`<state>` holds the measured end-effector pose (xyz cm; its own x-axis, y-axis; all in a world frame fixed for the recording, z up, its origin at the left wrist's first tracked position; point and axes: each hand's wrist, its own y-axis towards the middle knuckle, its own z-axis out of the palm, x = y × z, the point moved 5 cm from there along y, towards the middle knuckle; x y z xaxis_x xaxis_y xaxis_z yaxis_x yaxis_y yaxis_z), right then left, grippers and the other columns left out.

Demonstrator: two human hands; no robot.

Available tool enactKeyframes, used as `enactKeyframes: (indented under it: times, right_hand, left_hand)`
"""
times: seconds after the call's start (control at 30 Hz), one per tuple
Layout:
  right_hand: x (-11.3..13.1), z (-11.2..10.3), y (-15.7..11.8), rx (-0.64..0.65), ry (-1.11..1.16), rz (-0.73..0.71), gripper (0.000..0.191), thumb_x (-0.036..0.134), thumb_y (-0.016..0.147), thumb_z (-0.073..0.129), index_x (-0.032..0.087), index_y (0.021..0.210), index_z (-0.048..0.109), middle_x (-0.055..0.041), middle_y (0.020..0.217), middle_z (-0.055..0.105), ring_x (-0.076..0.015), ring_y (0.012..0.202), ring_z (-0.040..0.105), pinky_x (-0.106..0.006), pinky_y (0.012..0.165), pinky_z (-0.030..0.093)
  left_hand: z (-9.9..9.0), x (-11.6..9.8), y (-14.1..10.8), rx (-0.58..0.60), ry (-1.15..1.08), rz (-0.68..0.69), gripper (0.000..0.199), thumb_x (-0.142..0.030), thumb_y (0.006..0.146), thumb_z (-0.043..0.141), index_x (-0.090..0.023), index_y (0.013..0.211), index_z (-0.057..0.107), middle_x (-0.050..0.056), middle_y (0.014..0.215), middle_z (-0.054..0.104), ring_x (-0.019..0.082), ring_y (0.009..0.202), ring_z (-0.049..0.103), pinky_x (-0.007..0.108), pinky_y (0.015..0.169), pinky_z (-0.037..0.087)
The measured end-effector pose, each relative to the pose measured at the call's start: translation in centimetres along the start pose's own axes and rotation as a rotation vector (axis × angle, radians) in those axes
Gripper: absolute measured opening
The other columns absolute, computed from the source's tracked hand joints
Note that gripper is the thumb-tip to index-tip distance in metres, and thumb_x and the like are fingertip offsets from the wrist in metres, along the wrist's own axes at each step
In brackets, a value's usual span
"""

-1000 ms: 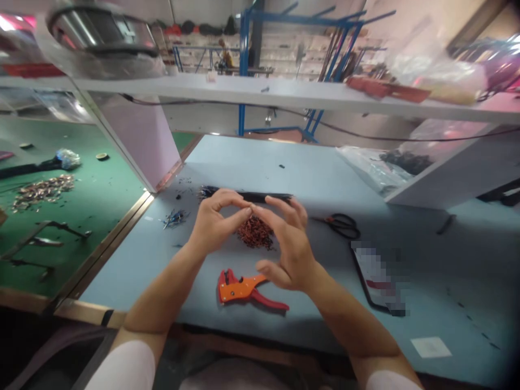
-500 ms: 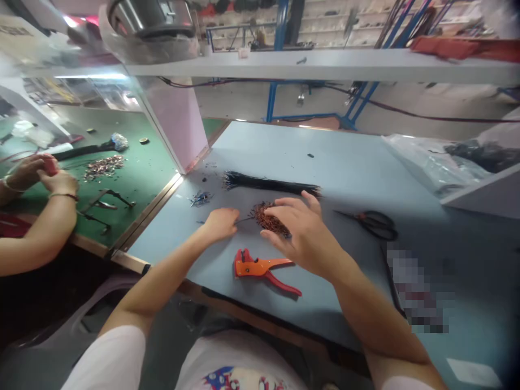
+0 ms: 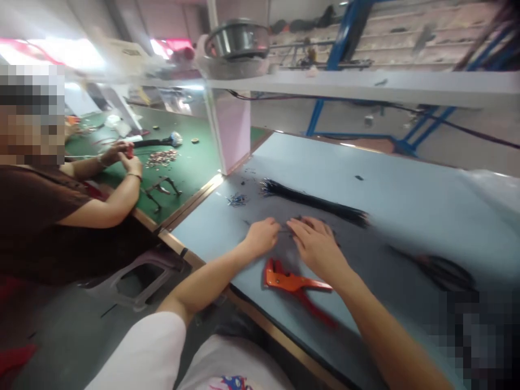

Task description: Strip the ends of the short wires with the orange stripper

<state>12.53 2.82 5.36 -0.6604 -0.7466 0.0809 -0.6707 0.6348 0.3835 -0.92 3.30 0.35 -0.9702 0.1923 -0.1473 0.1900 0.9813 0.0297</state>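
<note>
My left hand (image 3: pixel 263 236) is closed in a pinch on a thin dark wire (image 3: pixel 285 230), low over the blue-grey worktop. The wire's end reaches towards the fingertips of my right hand (image 3: pixel 316 245). That hand is palm down with its fingers bent and apart, covering most of a small pile of bits. Its thumb is hidden, and I cannot tell whether it touches the wire. Below both hands lies an orange and red wire stripper (image 3: pixel 290 280). Just beyond them rests a long bundle of black wires (image 3: pixel 314 201) with bare ends.
Scissors (image 3: pixel 441 268) lie on the right, blurred. Small blue and silver clippings (image 3: pixel 236 200) are left of the bundle. A pink-white divider (image 3: pixel 232 132) separates a green table (image 3: pixel 195 173), where a co-worker's hands (image 3: pixel 124 154) hold something red. A shelf (image 3: pixel 357 86) crosses above, bearing a metal bowl (image 3: pixel 239 40).
The view has swung left, bringing the co-worker further into sight. My right hand has lowered over the copper-coloured pile and come close to my left hand, which still pinches the wire.
</note>
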Motion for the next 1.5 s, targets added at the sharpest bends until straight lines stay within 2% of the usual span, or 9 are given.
enactKeyframes:
  times: [0.13, 0.23, 0.4, 0.57, 0.77, 0.9, 1.03, 1.23, 1.5]
  right_hand:
    - [-1.3, 2.5, 0.0, 0.003, -0.092, 0.0, 0.031, 0.016, 0.088, 0.042, 0.015, 0.113, 0.06, -0.0103, 0.102, 0.069, -0.0276, 0.101, 0.056, -0.047, 0.095, 0.033]
    - [-2.0, 3.4, 0.0, 0.008, -0.078, -0.06, 0.027, 0.018, 0.089, 0.041, 0.014, 0.098, 0.066, -0.0108, 0.086, 0.071, -0.0239, 0.083, 0.063, -0.042, 0.089, 0.039]
    - [-2.0, 3.5, 0.1, -0.007, -0.083, -0.091, 0.028, 0.02, 0.089, 0.041, 0.012, 0.092, 0.067, -0.013, 0.084, 0.069, -0.0252, 0.08, 0.063, -0.038, 0.08, 0.044]
    - [-0.9, 3.3, 0.5, 0.149, -0.082, -0.027, 0.025, 0.017, 0.09, 0.042, 0.012, 0.098, 0.066, -0.0126, 0.086, 0.067, -0.0237, 0.085, 0.061, -0.034, 0.078, 0.042]
    - [-0.8, 2.9, 0.8, 0.234, -0.054, 0.084, 0.022, 0.016, 0.09, 0.044, 0.014, 0.085, 0.065, -0.0089, 0.084, 0.065, -0.0207, 0.085, 0.058, -0.03, 0.077, 0.039]
    - [-0.8, 2.6, 0.7, 0.216, -0.029, 0.095, 0.02, 0.017, 0.09, 0.044, 0.015, 0.084, 0.063, -0.008, 0.084, 0.064, -0.0197, 0.085, 0.056, -0.029, 0.075, 0.037]
    - [-0.9, 1.6, 0.7, 0.144, -0.025, 0.074, 0.021, 0.016, 0.09, 0.043, 0.015, 0.081, 0.062, -0.0071, 0.085, 0.063, -0.0194, 0.084, 0.055, -0.03, 0.076, 0.036]
    - [-1.9, -0.1, 0.8, 0.078, -0.056, 0.102, 0.023, 0.015, 0.089, 0.042, 0.015, 0.078, 0.061, -0.0078, 0.084, 0.064, -0.0204, 0.086, 0.053, -0.032, 0.077, 0.034]
    - [-1.8, 0.4, 0.8, 0.096, -0.031, 0.055, 0.022, 0.016, 0.089, 0.042, 0.014, 0.079, 0.062, -0.0087, 0.084, 0.064, -0.0208, 0.089, 0.053, -0.033, 0.08, 0.034]
  left_hand:
    - [0.0, -0.4, 0.2, -0.107, -0.075, 0.224, 0.019, -0.023, 0.083, 0.047, -0.02, 0.097, 0.06, 0.006, 0.097, 0.058, 0.018, 0.089, 0.057, 0.029, 0.074, 0.045]
    - [-0.1, -0.1, 0.3, -0.179, -0.09, 0.278, 0.021, -0.021, 0.083, 0.047, -0.02, 0.098, 0.061, 0.005, 0.097, 0.06, 0.017, 0.087, 0.057, 0.029, 0.071, 0.044]
    - [-0.2, 0.3, 0.2, -0.191, -0.136, 0.263, 0.022, -0.022, 0.084, 0.046, -0.022, 0.099, 0.062, 0.003, 0.098, 0.061, 0.016, 0.087, 0.057, 0.029, 0.071, 0.042]
    - [-0.6, 0.4, -0.1, -0.174, -0.177, 0.228, 0.024, -0.018, 0.084, 0.045, -0.023, 0.1, 0.063, 0.004, 0.096, 0.061, 0.016, 0.091, 0.056, 0.028, 0.075, 0.04]
    - [-0.6, -0.2, -0.1, -0.21, -0.19, 0.249, 0.02, -0.018, 0.086, 0.045, -0.021, 0.094, 0.064, 0.004, 0.094, 0.062, 0.017, 0.088, 0.056, 0.029, 0.073, 0.039]
    - [-0.8, -0.6, -0.4, -0.208, -0.175, 0.253, 0.02, -0.017, 0.086, 0.045, -0.02, 0.093, 0.064, 0.005, 0.091, 0.061, 0.017, 0.086, 0.055, 0.029, 0.073, 0.038]
    - [-1.6, -0.7, -0.7, -0.247, -0.159, 0.241, 0.022, -0.02, 0.089, 0.043, -0.02, 0.095, 0.063, 0.005, 0.093, 0.062, 0.017, 0.084, 0.056, 0.029, 0.074, 0.038]
    - [-2.5, 0.5, -0.3, -0.289, -0.231, 0.186, 0.018, -0.019, 0.087, 0.045, -0.018, 0.09, 0.062, 0.004, 0.088, 0.063, 0.017, 0.084, 0.056, 0.029, 0.074, 0.038]
    - [-1.1, 3.8, 0.8, -0.127, -0.45, -0.046, 0.018, -0.029, 0.079, 0.051, -0.018, 0.077, 0.065, 0.003, 0.076, 0.065, 0.016, 0.072, 0.057, 0.026, 0.067, 0.04]
